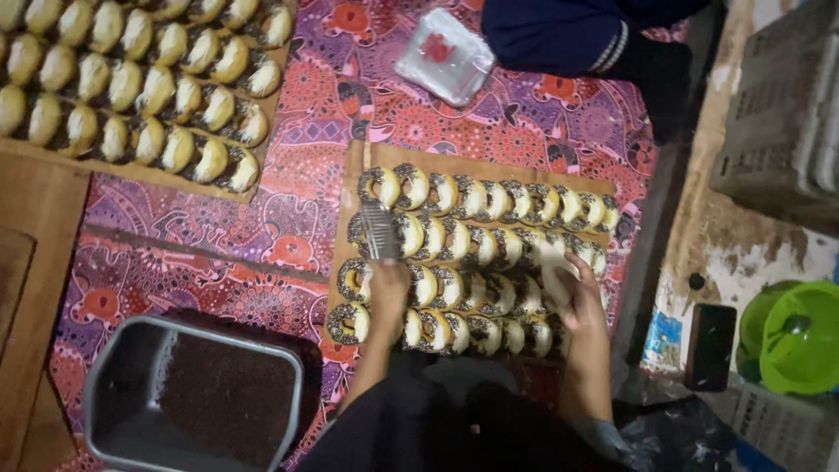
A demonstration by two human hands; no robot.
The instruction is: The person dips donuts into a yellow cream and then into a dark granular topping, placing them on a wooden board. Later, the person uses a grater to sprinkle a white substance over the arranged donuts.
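A wooden board [353, 164] lies on a patterned cloth and holds several rows of ring doughnuts [472, 199] coated with dark sprinkles. My left hand [387, 293] is shut on metal tongs [379, 229], whose tips rest over the second row at the board's left end. My right hand [572, 288] hovers over the right end of the lower rows and holds a pale doughnut [555, 281].
A grey tub of dark sprinkles [197, 398] sits at the lower left. Another board of pale doughnuts [131, 79] fills the upper left. A clear plastic bag [443, 54] and another person's dark sleeve [568, 35] are at the top. Green bowls [800, 336] and a dark phone [710, 345] stand at right.
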